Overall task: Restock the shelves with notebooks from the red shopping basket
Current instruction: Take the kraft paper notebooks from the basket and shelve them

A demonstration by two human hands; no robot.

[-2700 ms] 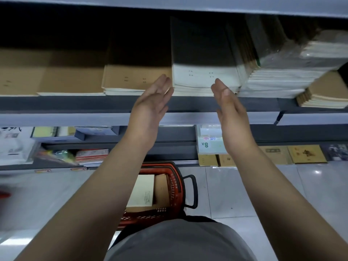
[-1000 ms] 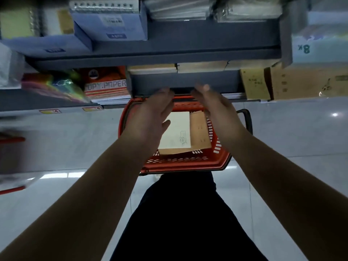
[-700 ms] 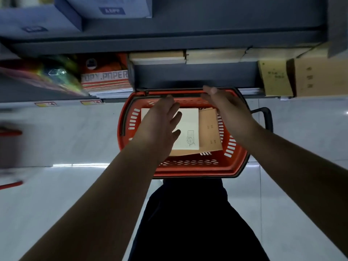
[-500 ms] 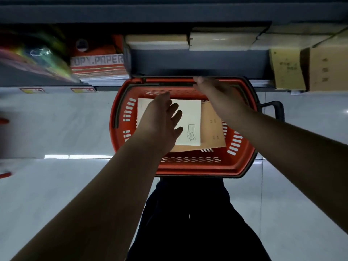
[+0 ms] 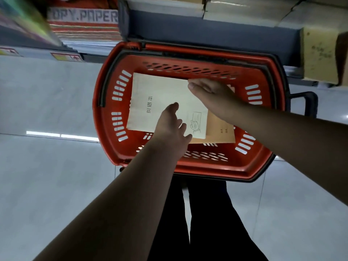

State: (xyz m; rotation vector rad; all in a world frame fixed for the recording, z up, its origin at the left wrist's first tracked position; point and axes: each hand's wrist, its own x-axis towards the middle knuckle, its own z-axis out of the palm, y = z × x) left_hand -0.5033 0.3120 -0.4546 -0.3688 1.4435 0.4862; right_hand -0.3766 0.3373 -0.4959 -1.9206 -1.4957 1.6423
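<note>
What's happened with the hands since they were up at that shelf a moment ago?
Both hands came down from the upper shelf into the red basket. The left hand now hovers over the cream notebook; the right hand reaches its far right corner. Neither visibly grips it yet. The cream notebook and the brown notebook stayed in place.

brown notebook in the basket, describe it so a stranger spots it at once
Find the red shopping basket on the floor below the shelves. Inside, the brown notebook lies flat under a cream notebook, showing only along the cream one's right side; it is darker, kraft-coloured.
</note>
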